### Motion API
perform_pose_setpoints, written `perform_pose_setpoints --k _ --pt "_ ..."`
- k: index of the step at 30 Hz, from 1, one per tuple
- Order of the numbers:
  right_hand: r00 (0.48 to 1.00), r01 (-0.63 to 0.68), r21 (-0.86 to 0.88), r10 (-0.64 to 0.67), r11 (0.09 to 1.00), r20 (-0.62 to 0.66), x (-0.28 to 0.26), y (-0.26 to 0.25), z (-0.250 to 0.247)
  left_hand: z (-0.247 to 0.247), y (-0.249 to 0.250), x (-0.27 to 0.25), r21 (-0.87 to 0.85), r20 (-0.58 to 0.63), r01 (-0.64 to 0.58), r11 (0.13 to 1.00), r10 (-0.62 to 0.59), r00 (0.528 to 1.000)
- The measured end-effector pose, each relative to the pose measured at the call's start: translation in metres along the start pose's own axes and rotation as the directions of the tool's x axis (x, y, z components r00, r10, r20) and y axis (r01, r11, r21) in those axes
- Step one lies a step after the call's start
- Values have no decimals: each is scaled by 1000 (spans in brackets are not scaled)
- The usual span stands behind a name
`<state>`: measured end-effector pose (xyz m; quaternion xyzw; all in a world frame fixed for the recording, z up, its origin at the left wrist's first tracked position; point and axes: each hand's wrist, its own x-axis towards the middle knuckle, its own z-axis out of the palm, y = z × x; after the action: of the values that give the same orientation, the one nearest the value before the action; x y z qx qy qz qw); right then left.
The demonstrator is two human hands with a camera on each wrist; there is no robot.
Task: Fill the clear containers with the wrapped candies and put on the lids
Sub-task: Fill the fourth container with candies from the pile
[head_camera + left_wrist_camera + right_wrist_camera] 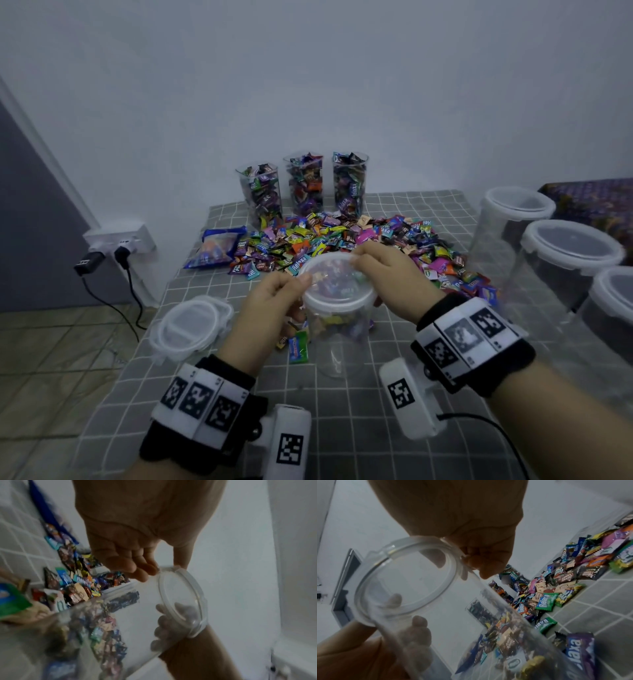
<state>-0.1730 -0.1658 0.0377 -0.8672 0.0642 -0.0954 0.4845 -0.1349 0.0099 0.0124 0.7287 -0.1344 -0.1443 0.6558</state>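
Note:
A clear container (337, 329), partly filled with wrapped candies, stands on the grey checked cloth in front of me. A translucent white lid (337, 284) sits on its mouth. My left hand (294, 284) pinches the lid's left edge. My right hand (359, 260) pinches its far right edge. In the left wrist view, thumb and fingers (137, 573) close on the lid (181, 599) rim. The right wrist view shows curled fingers (479, 563) on the lid (406, 582) edge. A big pile of loose candies (342, 240) lies just behind the container.
Three filled, uncovered containers (305, 185) stand at the back by the wall. Spare lids (188, 325) are stacked at the left near the table edge. Three empty lidded containers (568, 260) line the right side. A blue candy bag (215, 246) lies at left. Wall socket with plugs (116, 243).

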Motion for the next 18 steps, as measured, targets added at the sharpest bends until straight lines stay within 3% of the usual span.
perform_pose_setpoints --k 5,14,18 --pt "999 -12 112 18 994 -49 0 7 4 -2 0 11 -150 101 116 982 -102 990" --pt "993 8 100 3 995 -118 3 13 5 -3 3 11 -205 95 111 972 -93 991" --pt "994 -7 202 28 979 -105 3 13 7 -6 3 9 -219 111 115 969 -92 990"
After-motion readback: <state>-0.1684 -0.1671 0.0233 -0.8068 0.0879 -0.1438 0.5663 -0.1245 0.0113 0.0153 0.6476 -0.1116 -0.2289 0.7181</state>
